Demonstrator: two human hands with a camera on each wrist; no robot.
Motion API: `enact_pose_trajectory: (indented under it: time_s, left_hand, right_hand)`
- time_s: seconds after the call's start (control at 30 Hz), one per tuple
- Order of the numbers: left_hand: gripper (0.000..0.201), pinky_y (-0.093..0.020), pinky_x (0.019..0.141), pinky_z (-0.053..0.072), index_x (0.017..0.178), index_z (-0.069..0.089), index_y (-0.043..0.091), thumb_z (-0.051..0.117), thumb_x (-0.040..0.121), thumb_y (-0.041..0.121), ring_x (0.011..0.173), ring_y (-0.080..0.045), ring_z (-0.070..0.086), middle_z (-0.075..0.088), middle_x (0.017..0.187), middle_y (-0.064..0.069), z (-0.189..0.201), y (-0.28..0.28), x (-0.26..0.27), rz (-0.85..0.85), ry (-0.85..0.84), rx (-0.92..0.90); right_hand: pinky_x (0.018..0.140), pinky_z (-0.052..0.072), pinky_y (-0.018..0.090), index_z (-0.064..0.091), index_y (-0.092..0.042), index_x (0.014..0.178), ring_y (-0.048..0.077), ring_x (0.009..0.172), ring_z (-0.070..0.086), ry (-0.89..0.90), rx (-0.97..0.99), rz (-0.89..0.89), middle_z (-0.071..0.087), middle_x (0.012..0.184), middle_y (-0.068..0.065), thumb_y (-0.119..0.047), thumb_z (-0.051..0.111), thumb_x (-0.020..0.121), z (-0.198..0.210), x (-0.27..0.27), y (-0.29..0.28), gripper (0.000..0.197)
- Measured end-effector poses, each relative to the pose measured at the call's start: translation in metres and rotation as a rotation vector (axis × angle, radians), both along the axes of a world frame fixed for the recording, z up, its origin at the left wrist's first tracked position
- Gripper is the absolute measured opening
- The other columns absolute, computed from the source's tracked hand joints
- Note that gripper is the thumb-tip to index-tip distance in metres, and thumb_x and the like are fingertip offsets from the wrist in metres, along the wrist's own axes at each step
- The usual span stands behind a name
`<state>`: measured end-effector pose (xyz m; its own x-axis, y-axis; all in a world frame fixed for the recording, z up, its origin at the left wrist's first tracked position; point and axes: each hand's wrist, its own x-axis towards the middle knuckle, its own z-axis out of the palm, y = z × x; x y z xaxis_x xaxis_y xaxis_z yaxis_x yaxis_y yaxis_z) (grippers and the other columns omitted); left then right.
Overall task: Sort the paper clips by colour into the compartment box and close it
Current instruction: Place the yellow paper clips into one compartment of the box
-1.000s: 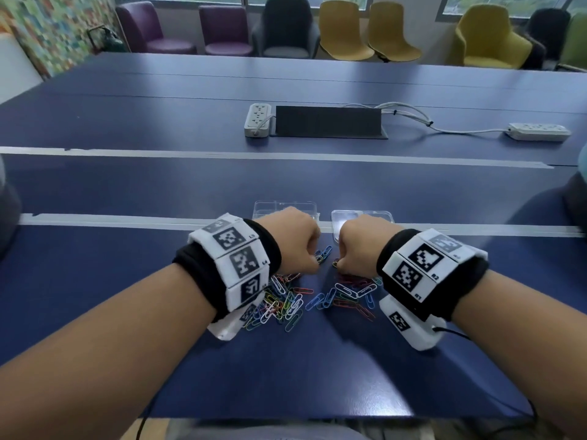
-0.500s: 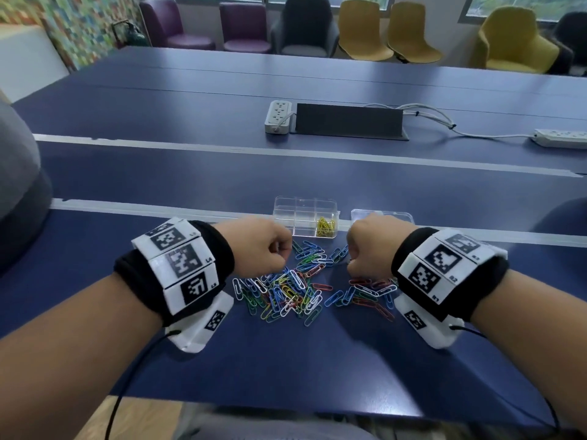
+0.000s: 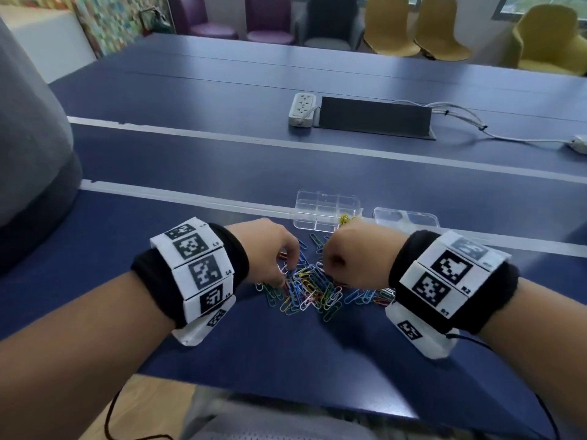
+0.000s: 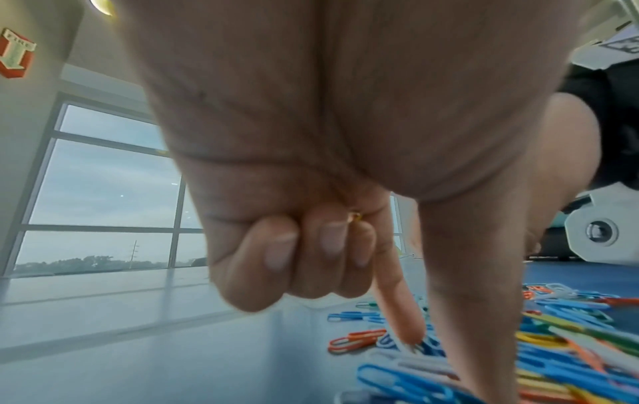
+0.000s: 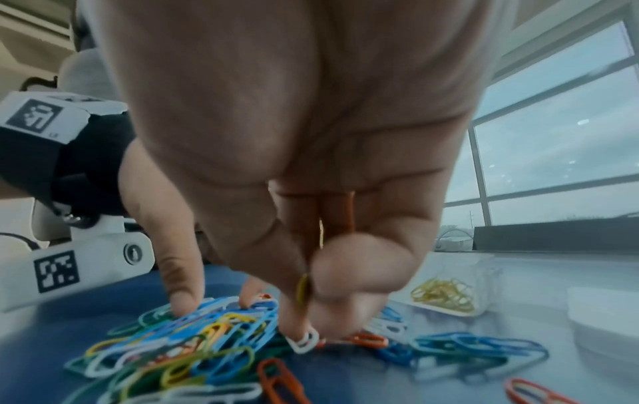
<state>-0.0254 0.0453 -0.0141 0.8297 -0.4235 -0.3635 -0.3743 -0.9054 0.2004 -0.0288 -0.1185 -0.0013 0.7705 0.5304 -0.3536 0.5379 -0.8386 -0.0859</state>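
A heap of coloured paper clips (image 3: 309, 290) lies on the blue table between my hands. Behind it stands the clear compartment box (image 3: 317, 201), with yellow clips (image 5: 442, 298) in one near compartment, and its loose lid (image 3: 406, 217) lies to the right. My left hand (image 3: 287, 274) reaches its index finger (image 4: 397, 309) and thumb down into the heap, while its other fingers are curled over a small yellow clip (image 4: 356, 216). My right hand (image 3: 332, 268) pinches a yellow clip (image 5: 302, 291) between thumb and finger, and its fingertip touches a white clip (image 5: 306, 341).
The table's front edge (image 3: 286, 392) runs just below my forearms. A white power strip (image 3: 301, 109), a dark cable hatch (image 3: 374, 117) and cables lie further back. Chairs (image 3: 413, 27) stand beyond the table. A grey shape (image 3: 28, 138) sits at the left.
Both fists have come closer together over the heap. My left hand has lowered its index finger and thumb into the clips. The camera has swung, so the box now shows left of the lid.
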Motion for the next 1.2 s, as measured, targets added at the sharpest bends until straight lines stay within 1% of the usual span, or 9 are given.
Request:
enact_pose_trajectory:
  time_s: [0.07, 0.23, 0.33, 0.4, 0.5, 0.57, 0.87, 1.13, 1.2]
  left_hand:
    - [0.029, -0.023, 0.073, 0.042, 0.102, 0.065, 0.029, 0.073, 0.075, 0.029, 0.078, -0.014, 0.046, 0.038, 0.066, 0.015, 0.001, 0.002, 0.002, 0.003, -0.003, 0.013]
    - [0.017, -0.022, 0.069, 0.040, 0.094, 0.068, 0.029, 0.071, 0.077, 0.026, 0.068, -0.008, 0.047, 0.043, 0.067, 0.014, 0.005, 0.000, 0.002, -0.003, -0.015, -0.014]
    - [0.011, -0.021, 0.058, 0.034, 0.089, 0.072, 0.028, 0.070, 0.078, 0.026, 0.057, -0.004, 0.043, 0.043, 0.060, 0.012, 0.005, -0.004, -0.001, -0.035, -0.012, 0.004]
    - [0.013, -0.020, 0.060, 0.037, 0.090, 0.073, 0.027, 0.071, 0.078, 0.027, 0.065, -0.009, 0.048, 0.048, 0.064, 0.011, 0.006, -0.005, -0.002, -0.049, -0.024, 0.030]
    - [0.026, -0.023, 0.070, 0.039, 0.104, 0.068, 0.027, 0.072, 0.078, 0.028, 0.082, -0.013, 0.050, 0.048, 0.080, 0.011, 0.006, -0.004, -0.001, -0.041, -0.041, 0.047]
    - [0.029, -0.023, 0.070, 0.038, 0.106, 0.066, 0.029, 0.073, 0.078, 0.028, 0.083, -0.012, 0.048, 0.044, 0.076, 0.012, 0.006, -0.004, -0.001, -0.043, -0.045, 0.041]
    - [0.012, -0.025, 0.070, 0.050, 0.088, 0.074, 0.027, 0.073, 0.076, 0.025, 0.072, -0.013, 0.053, 0.046, 0.062, 0.014, 0.004, -0.004, -0.002, -0.082, -0.025, 0.010]
    - [0.004, -0.020, 0.065, 0.038, 0.081, 0.068, 0.022, 0.065, 0.079, 0.023, 0.073, -0.010, 0.051, 0.053, 0.069, 0.010, 0.003, 0.000, 0.000, -0.065, -0.028, -0.056]
    - [0.006, -0.018, 0.064, 0.038, 0.084, 0.067, 0.021, 0.062, 0.081, 0.019, 0.076, -0.010, 0.052, 0.058, 0.076, 0.010, 0.003, -0.001, 0.001, -0.034, -0.032, -0.105]
  right_hand:
    - [0.069, 0.057, 0.032, 0.064, -0.016, 0.065, 0.026, 0.065, 0.056, -0.012, -0.006, -0.055, 0.057, 0.059, 0.002, -0.018, 0.050, 0.083, 0.001, 0.001, -0.001, 0.023]
    - [0.064, 0.043, 0.022, 0.076, -0.021, 0.084, 0.019, 0.070, 0.058, -0.036, 0.110, -0.091, 0.065, 0.072, -0.003, -0.032, 0.064, 0.084, 0.001, 0.004, 0.014, 0.017]
    - [0.065, 0.048, 0.024, 0.076, -0.023, 0.092, 0.021, 0.075, 0.062, -0.008, 0.111, -0.070, 0.068, 0.079, 0.000, -0.032, 0.069, 0.081, -0.005, 0.009, 0.027, 0.017]
    - [0.069, 0.051, 0.026, 0.077, -0.022, 0.094, 0.023, 0.080, 0.064, 0.031, 0.082, -0.059, 0.068, 0.082, 0.001, -0.032, 0.072, 0.078, -0.009, 0.009, 0.031, 0.020]
    - [0.066, 0.049, 0.026, 0.076, -0.022, 0.091, 0.023, 0.076, 0.060, -0.010, 0.047, -0.042, 0.057, 0.068, -0.003, -0.031, 0.069, 0.079, -0.007, 0.008, 0.030, 0.016]
    - [0.064, 0.048, 0.026, 0.075, -0.022, 0.086, 0.025, 0.073, 0.057, -0.049, 0.034, -0.038, 0.050, 0.061, -0.005, -0.029, 0.065, 0.080, -0.005, 0.007, 0.027, 0.014]
    - [0.071, 0.049, 0.025, 0.076, -0.019, 0.085, 0.016, 0.073, 0.059, 0.007, 0.220, -0.222, 0.067, 0.074, -0.004, -0.028, 0.060, 0.084, -0.001, 0.014, 0.003, 0.018]
    - [0.044, 0.041, 0.010, 0.076, -0.021, 0.078, -0.003, 0.036, 0.047, 0.174, 0.349, -0.400, 0.063, 0.055, -0.006, -0.033, 0.069, 0.078, -0.003, 0.021, -0.016, 0.014]
    - [0.051, 0.045, 0.015, 0.076, -0.019, 0.077, 0.001, 0.041, 0.049, 0.214, 0.373, -0.439, 0.065, 0.057, -0.005, -0.031, 0.068, 0.077, -0.006, 0.021, -0.019, 0.015]
